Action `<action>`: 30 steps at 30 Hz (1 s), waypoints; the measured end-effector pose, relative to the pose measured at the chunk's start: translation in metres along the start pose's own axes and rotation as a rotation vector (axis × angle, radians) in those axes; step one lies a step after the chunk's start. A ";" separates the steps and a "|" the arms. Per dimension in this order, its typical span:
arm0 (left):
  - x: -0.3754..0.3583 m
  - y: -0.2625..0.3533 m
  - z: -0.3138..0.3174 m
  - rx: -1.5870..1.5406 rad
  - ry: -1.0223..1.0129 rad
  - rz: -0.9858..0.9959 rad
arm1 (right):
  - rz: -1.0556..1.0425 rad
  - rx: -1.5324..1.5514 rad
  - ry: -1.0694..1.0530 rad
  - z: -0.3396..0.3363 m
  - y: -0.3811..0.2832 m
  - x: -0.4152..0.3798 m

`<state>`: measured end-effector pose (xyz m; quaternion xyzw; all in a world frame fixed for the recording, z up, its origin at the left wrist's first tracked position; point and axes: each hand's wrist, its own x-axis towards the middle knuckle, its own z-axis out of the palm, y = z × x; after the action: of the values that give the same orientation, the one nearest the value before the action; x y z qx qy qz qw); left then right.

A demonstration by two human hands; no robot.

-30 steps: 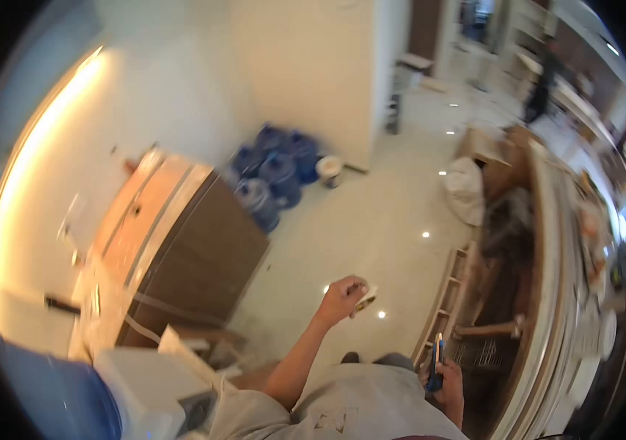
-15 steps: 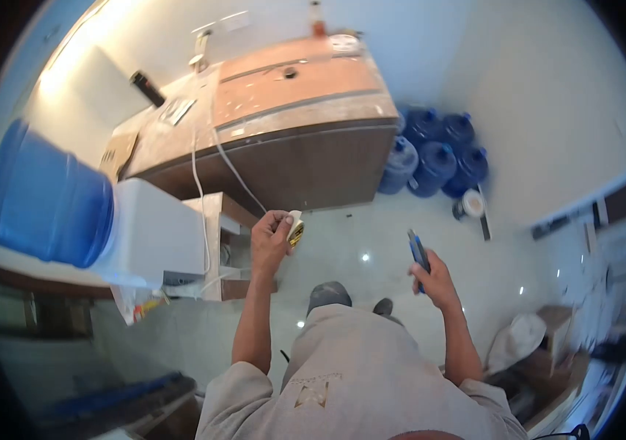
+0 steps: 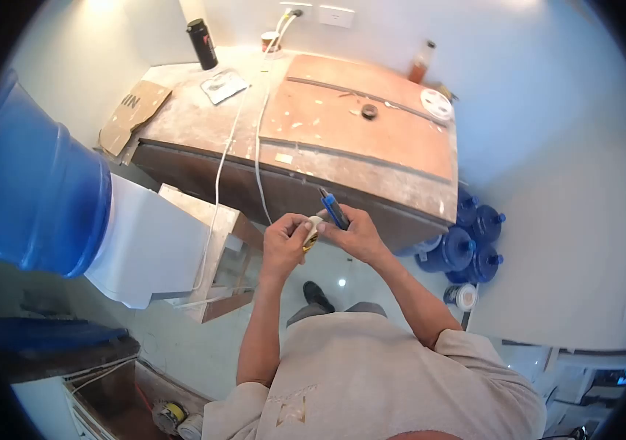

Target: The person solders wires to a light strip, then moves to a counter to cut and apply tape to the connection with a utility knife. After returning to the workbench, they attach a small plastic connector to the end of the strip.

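My left hand [image 3: 286, 246] is closed on a small whitish piece with yellow-and-black printing [image 3: 310, 239]; its exact kind I cannot make out. In my right hand [image 3: 359, 236] is a blue-and-black utility knife [image 3: 334, 209], its tip pointing up and away from me. The right thumb and fingers meet the upper edge of the printed piece, so both hands are close together in front of the cabinet. Whether a blade sticks out of the knife is too small to tell.
A dusty cabinet [image 3: 371, 202] carries orange-brown boards [image 3: 320, 110], a black tape roll [image 3: 369, 111], a black canister [image 3: 201, 45] and a bottle [image 3: 421, 62]. White cords [image 3: 219, 172] hang down its front. A water dispenser [image 3: 151, 238] stands left; blue water jugs [image 3: 454, 249] stand right.
My right hand has come leftward with the utility knife to meet my left hand at the printed piece. The view has turned, bringing the cabinet nearer.
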<state>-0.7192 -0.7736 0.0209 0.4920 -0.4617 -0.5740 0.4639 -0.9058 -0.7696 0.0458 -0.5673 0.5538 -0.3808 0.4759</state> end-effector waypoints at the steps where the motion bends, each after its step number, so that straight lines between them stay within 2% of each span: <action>1: 0.011 0.003 0.000 0.039 -0.012 -0.014 | -0.010 -0.051 -0.043 0.000 0.005 0.018; 5: 0.040 0.026 0.001 0.180 0.030 -0.084 | -0.050 -0.065 -0.089 -0.002 0.012 0.073; 6: 0.052 0.012 -0.002 0.176 0.043 -0.096 | -0.039 -0.074 -0.105 -0.003 0.011 0.084; 8: 0.080 -0.021 -0.013 0.385 0.148 0.125 | -0.023 -0.083 -0.144 -0.003 0.012 0.108; 9: 0.091 -0.027 -0.017 0.386 0.166 0.114 | -0.013 -0.098 -0.172 -0.001 0.015 0.124; 11: 0.109 -0.024 -0.020 0.175 0.177 0.034 | 0.009 -0.112 -0.226 0.003 0.025 0.152; 12: 0.120 -0.022 -0.022 0.170 0.199 0.019 | -0.017 -0.085 -0.229 0.007 0.030 0.168; 14: 0.141 -0.015 -0.027 -0.168 0.083 -0.217 | -0.046 -0.046 -0.249 0.011 0.033 0.197; 15: 0.152 -0.013 -0.029 -0.183 0.111 -0.228 | -0.036 -0.053 -0.280 0.011 0.036 0.211; 17: 0.169 -0.007 -0.033 -0.048 0.130 -0.388 | -0.025 -0.106 -0.334 0.012 0.045 0.235; 23: 0.214 0.009 -0.031 0.116 0.256 -0.430 | -0.118 -0.168 -0.305 0.016 0.055 0.292; 28: 0.260 -0.002 -0.045 0.215 0.276 -0.430 | 0.030 -0.244 -0.395 0.013 0.065 0.340; 30: 0.275 -0.004 -0.049 0.261 0.334 -0.452 | 0.063 -0.253 -0.402 0.001 0.038 0.351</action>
<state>-0.6944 -1.0482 -0.0255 0.7251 -0.3278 -0.5097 0.3271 -0.8813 -1.1150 -0.0242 -0.6693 0.5086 -0.1728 0.5133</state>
